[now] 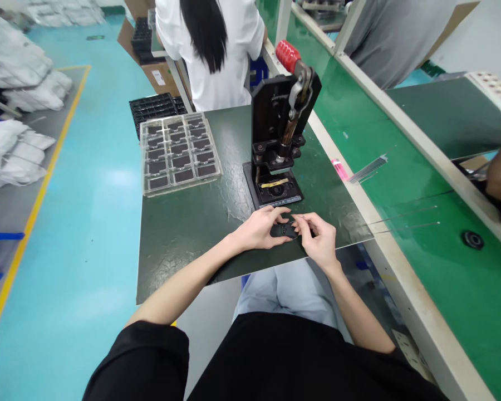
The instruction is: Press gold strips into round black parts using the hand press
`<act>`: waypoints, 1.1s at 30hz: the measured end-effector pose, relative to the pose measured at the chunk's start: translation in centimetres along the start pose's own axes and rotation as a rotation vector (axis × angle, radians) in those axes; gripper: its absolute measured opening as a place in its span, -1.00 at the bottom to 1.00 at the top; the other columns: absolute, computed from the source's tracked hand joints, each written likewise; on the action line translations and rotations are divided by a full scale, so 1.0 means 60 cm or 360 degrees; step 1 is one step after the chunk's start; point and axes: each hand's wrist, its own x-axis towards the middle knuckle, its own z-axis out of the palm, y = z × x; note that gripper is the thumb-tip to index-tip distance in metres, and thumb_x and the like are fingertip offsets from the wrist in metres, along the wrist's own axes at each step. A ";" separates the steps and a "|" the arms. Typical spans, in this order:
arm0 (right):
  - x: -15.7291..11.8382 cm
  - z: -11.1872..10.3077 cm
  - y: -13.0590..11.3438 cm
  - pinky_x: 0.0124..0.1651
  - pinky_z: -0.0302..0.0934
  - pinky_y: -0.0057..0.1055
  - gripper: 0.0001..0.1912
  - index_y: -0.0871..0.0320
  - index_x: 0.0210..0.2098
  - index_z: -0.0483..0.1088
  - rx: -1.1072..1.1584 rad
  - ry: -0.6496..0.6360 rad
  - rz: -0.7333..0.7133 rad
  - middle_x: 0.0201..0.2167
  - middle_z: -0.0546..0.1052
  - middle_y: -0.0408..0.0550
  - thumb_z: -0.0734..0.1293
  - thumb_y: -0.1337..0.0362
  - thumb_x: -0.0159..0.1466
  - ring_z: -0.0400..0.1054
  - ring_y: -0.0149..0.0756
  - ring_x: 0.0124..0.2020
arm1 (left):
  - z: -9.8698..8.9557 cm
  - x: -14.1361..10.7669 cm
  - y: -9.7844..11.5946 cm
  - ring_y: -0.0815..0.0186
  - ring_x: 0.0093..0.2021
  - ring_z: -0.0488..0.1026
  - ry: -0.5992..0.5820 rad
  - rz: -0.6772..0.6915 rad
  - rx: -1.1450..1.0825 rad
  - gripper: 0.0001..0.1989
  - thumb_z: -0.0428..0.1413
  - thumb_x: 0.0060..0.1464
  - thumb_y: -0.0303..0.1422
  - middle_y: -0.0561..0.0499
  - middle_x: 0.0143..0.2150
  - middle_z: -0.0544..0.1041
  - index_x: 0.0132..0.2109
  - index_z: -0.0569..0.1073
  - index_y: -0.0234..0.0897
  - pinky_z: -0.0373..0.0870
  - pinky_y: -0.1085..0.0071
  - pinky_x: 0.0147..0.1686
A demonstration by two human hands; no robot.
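Near the front edge of the dark green table, my left hand grips a small black plastic part between thumb and fingers. My right hand is at the part's right end, thumb and fingers pinched together; whatever they hold there is too small to make out. Just beyond my hands stands a black hand press with a red handle. A yellowish strip lies across the press's base. The part's underside is hidden.
A clear tray of dark rectangular pieces sits at the table's back left. To the right runs a green conveyor belt carrying thin wires and a black round part. A person in white is ahead.
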 end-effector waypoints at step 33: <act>0.003 -0.069 0.006 -0.11 0.41 -0.13 -0.49 0.12 0.22 0.42 -0.0620 -0.0564 -0.0344 -0.17 0.58 0.08 0.41 0.02 0.37 0.39 -0.08 -0.18 | -0.010 0.004 -0.003 0.26 -0.25 0.62 0.0153 -0.0058 -0.0214 -0.31 0.41 0.03 -0.03 -0.15 0.01 0.67 0.16 0.33 -0.24 0.60 0.32 -0.22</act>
